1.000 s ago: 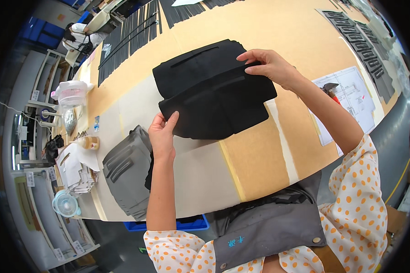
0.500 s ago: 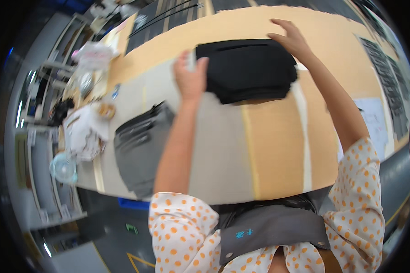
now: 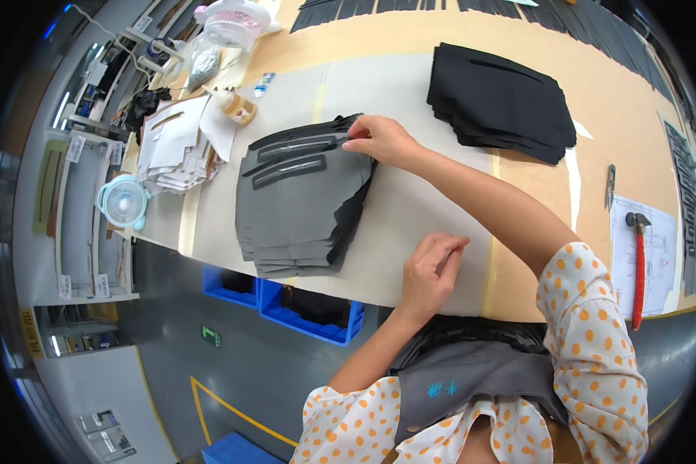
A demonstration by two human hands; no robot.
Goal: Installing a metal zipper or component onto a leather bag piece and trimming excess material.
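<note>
Your right hand (image 3: 387, 145) reaches across your front to the far right corner of the grey panel stack (image 3: 301, 216), forearm stretched long and slanting up leftward from the dotted sleeve. Thumb and forefinger are drawn close together at that corner; whether a panel edge is pinched between them cannot be made out. Your left hand (image 3: 431, 278) is bent up at the near side of the table (image 3: 425, 201), to the right of the stack and apart from it, its forearm short in view. Its fingers curl toward the thumb with a narrow gap; you show nothing held there, but the palm is hidden, so its grip cannot be told.

The grey stack lies on the left part of the table, its layers unevenly fanned at the near edge. Two long dark-rimmed strips run across its top; your right fingertips are beside the upper one. Dark layers show along its right side.

Beyond your right forearm, a black panel stack (image 3: 503, 104) lies well apart. A red-handled hammer (image 3: 639, 271) rests on a drawing sheet (image 3: 663, 241) at the far right. Blue bins (image 3: 305, 329) sit below the table edge, partly covered by it, contents indistinct.
</note>
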